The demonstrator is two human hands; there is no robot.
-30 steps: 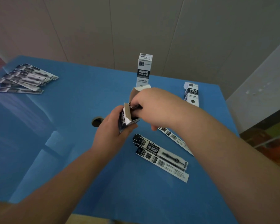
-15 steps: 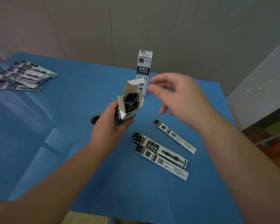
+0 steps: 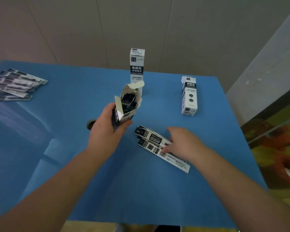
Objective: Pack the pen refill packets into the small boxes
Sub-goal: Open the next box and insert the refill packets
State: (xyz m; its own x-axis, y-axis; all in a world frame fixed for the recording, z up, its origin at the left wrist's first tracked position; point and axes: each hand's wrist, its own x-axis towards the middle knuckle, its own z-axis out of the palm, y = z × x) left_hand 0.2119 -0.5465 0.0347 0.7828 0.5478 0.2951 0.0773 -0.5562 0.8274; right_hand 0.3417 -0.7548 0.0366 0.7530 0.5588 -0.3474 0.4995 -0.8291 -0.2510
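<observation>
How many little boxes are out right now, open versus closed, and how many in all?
Open box, held in the left hand: 1
Closed boxes standing on the blue table: 2
Total boxes: 3

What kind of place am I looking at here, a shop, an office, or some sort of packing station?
Most likely a simple packing station. A blue table against a plain panelled wall holds loose refill packets, another packet pile and small product boxes. The left hand holds an open box.
</observation>
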